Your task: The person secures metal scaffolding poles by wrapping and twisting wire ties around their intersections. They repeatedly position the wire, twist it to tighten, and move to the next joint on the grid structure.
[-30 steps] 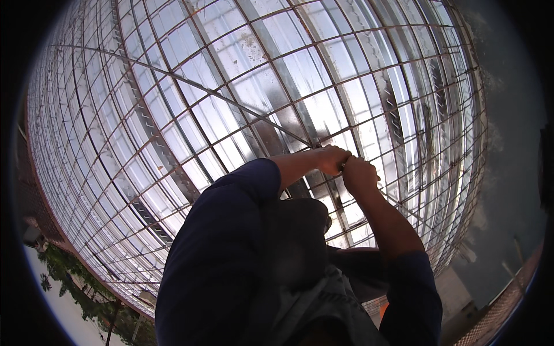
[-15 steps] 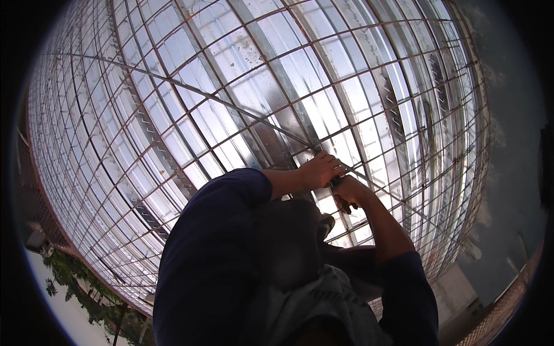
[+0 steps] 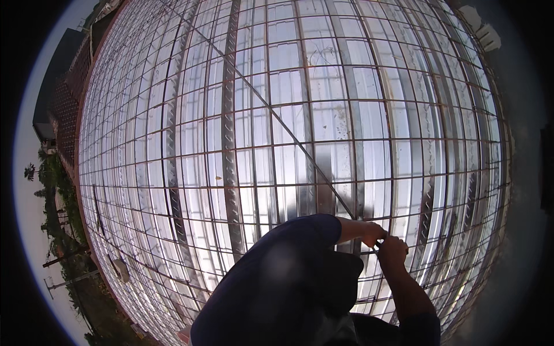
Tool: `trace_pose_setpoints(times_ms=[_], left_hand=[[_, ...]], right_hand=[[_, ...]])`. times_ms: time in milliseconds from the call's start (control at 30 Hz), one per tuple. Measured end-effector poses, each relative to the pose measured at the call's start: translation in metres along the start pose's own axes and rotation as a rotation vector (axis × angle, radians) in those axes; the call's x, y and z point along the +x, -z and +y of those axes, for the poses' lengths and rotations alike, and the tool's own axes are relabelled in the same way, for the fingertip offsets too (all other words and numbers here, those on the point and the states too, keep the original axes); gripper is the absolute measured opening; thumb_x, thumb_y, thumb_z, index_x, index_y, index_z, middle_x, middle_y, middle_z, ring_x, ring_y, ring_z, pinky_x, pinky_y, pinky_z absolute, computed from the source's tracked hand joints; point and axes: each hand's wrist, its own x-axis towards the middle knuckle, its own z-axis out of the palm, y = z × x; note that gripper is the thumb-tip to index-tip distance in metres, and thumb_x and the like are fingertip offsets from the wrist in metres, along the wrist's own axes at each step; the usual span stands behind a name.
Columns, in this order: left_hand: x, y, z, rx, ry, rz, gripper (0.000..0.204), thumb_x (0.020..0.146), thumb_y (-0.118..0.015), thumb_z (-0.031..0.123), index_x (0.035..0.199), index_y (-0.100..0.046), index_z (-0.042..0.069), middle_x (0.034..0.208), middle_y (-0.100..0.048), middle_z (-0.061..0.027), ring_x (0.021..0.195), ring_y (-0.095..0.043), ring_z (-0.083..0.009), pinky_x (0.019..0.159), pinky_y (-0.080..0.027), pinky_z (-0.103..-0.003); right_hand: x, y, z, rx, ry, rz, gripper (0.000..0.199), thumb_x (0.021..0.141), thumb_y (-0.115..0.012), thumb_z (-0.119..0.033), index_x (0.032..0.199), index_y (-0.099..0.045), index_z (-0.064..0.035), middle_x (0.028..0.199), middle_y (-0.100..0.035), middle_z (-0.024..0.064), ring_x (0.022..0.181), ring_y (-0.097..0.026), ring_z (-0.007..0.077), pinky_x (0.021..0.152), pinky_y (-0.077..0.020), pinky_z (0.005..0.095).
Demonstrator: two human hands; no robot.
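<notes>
My left hand (image 3: pixel 372 232) is closed at a crossing of the rebar mesh (image 3: pixel 323 141), by the lower end of a long diagonal bar (image 3: pixel 291 137). What its fingers grip is hidden. Close against it, my right hand (image 3: pixel 393 251) wraps round a small dark tool (image 3: pixel 378 244). Only a short dark piece of this tool shows between the two hands, so its kind is unclear. Thin rusty bars cross in a wide grid under both hands. My dark blue sleeve (image 3: pixel 271 259) covers the left arm, while the right forearm is bare.
Shiny ribbed metal decking (image 3: pixel 369 167) lies beneath the mesh, with embossed ribs (image 3: pixel 229 132) running lengthwise. Beyond the deck's left edge are a tiled roof (image 3: pixel 64 112), trees (image 3: pixel 55 202) and a pole (image 3: pixel 72 279). A pale block-like structure (image 3: pixel 487 36) stands at the far right.
The view has swung, so my hands now sit lower and farther right in it. More mesh and the roof at left show. Both hands stay together by the diagonal bar.
</notes>
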Motion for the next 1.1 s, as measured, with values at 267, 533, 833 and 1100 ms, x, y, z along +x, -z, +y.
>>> trace_pose_setpoints(times_ms=[267, 533, 833, 1100], left_hand=[[-0.037, -0.026, 0.007, 0.094, -0.202, 0.405, 0.04, 0.064, -0.07, 0.02, 0.099, -0.058, 0.006, 0.087, -0.062, -0.0143, 0.085, -0.061, -0.0342, 0.074, -0.047, -0.046], [-0.003, -0.024, 0.005, -0.168, -0.119, 0.427, 0.053, 0.062, -0.077, 0.03, 0.103, -0.056, 0.004, 0.087, -0.065, -0.0165, 0.087, -0.062, -0.0378, 0.076, -0.048, -0.046], [-0.009, -0.022, -0.004, -0.222, -0.057, 0.222, 0.056, 0.063, -0.07, 0.012, 0.117, -0.056, 0.006, 0.106, -0.062, -0.0163, 0.104, -0.058, -0.0343, 0.085, -0.048, -0.042], [-0.019, -0.042, 0.016, 0.088, -0.126, 0.387, 0.055, 0.064, -0.076, 0.033, 0.108, -0.057, 0.006, 0.086, -0.062, -0.014, 0.085, -0.063, -0.0341, 0.073, -0.049, -0.046]], right_hand=[[0.012, -0.025, 0.023, 1.197, -0.334, -0.886, 0.016, 0.078, -0.068, -0.008, 0.08, -0.061, 0.0069, 0.067, -0.064, 0.0152, 0.054, -0.065, 0.0249, 0.049, -0.0541, 0.0404], [-0.016, 0.037, -0.01, -0.047, -0.069, 0.014, 0.034, 0.08, -0.063, -0.024, 0.104, -0.055, -0.0013, 0.09, -0.062, 0.0146, 0.084, -0.065, 0.0315, 0.069, -0.0509, 0.0464], [0.024, 0.009, 0.025, 0.282, 0.026, -0.479, 0.02, 0.078, -0.065, -0.02, 0.084, -0.059, -0.0021, 0.064, -0.059, 0.0113, 0.059, -0.064, 0.0248, 0.056, -0.0544, 0.0469], [0.008, -0.006, 0.029, 1.434, -0.424, -1.099, 0.017, 0.087, -0.056, -0.014, 0.093, -0.054, 0.0016, 0.067, -0.06, 0.0164, 0.051, -0.062, 0.0316, 0.043, -0.0538, 0.044]])
